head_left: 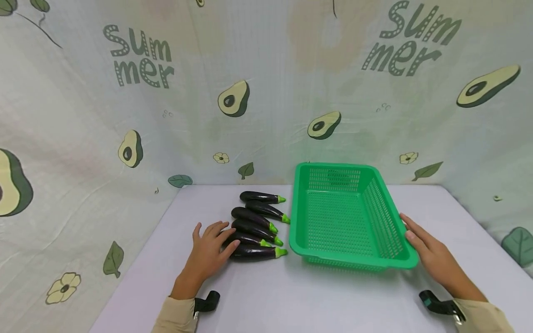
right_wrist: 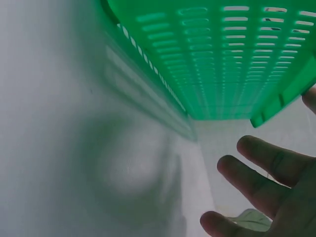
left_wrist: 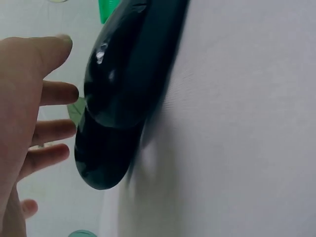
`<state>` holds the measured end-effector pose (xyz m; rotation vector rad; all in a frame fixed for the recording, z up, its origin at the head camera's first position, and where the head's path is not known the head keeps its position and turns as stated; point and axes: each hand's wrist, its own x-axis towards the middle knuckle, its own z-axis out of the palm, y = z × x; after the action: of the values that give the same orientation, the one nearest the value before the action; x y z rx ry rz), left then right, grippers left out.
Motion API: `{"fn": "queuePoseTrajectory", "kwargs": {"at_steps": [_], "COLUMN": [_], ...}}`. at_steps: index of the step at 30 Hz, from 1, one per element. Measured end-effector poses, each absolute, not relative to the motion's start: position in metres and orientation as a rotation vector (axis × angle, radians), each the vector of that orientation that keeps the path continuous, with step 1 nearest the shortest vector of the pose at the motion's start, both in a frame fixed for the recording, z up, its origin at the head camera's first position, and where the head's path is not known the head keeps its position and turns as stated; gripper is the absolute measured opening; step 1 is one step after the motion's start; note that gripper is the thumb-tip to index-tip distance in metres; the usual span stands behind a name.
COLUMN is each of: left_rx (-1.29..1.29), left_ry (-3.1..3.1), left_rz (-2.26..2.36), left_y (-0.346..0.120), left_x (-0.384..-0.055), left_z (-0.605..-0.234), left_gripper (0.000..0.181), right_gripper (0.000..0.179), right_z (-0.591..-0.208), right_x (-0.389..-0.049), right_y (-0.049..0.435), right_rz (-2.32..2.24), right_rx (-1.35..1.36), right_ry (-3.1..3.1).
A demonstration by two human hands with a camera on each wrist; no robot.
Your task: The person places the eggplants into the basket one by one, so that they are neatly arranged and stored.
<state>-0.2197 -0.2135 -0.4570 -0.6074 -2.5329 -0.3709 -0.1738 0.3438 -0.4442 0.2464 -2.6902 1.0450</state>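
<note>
Several dark purple eggplants (head_left: 255,252) with green stem ends lie in a column on the white table, stems toward the right. My left hand (head_left: 210,252) is over the rounded left ends of the nearest ones, fingers spread and gently bent. In the left wrist view its fingers stand beside two eggplants (left_wrist: 116,89), not wrapped round them. A green plastic basket (head_left: 354,262) with slotted walls stands right of the eggplants. My right hand (head_left: 433,256) is at the basket's right rim, fingers extended along its outside. The right wrist view shows those fingers beneath the rim of the basket (right_wrist: 212,64).
The white table (head_left: 266,300) ends at a back edge behind the basket. A pale cloth (head_left: 275,55) printed with avocados, leaves and lettering hangs behind and at both sides. Black wrist devices (head_left: 208,301) sit on both forearms at the sleeve cuffs.
</note>
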Motion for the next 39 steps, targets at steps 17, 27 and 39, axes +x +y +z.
{"fn": "queuePoseTrajectory", "kwargs": {"at_steps": [17, 27, 39], "left_rx": [-0.719, -0.780, -0.794], "left_ry": [-2.419, -2.312, -2.305], "left_rz": [-0.547, -0.512, -0.529], "left_y": [-0.205, -0.204, -0.208], "left_x": [-0.223, -0.222, -0.221], "left_z": [-0.464, -0.464, -0.462], "left_gripper": [0.022, 0.018, 0.017], "right_gripper": [0.058, 0.066, 0.065], "right_z": [-0.451, -0.446, -0.449], "right_x": [-0.178, -0.175, -0.171], "right_y": [0.340, 0.333, 0.333], "right_rz": [1.450, 1.627, 1.539], "right_rx": [0.479, 0.573, 0.492], "right_ry": [-2.576, -2.491, -2.522]}}
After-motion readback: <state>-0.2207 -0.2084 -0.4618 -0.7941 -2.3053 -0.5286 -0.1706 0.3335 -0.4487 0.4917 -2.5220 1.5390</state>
